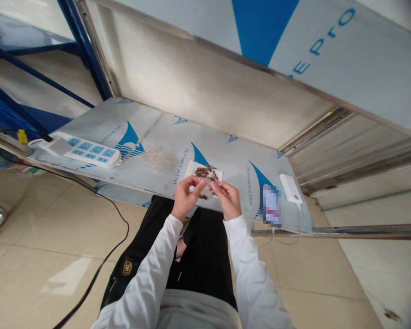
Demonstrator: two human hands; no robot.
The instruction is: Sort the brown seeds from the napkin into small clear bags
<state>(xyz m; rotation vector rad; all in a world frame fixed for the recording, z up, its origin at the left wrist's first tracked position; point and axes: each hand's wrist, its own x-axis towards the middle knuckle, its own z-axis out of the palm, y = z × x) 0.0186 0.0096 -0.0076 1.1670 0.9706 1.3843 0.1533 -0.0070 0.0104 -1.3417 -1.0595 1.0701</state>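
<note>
My left hand (187, 195) and my right hand (229, 197) are close together over the shelf's front edge, thumbs and fingers pinched. Between them stretches a small see-through plastic bag (207, 186), its outline partly covered by my fingers. Just beyond my fingertips, a white sheet (191, 169) bears a pile of small brown pieces (205, 172), too small to name for certain. A few brown pieces also show below the bag, and I cannot tell whether they are inside it. To the left lie several flat clear bags with red lines (154, 156).
The film-covered metal shelf (164, 128) holds a white power strip (89, 151) at left. A phone (271, 205) and a white power bank (290, 188) with cables lie at right. Another shelf (208, 23) overhangs the back. A black cable (123, 214) hangs at left.
</note>
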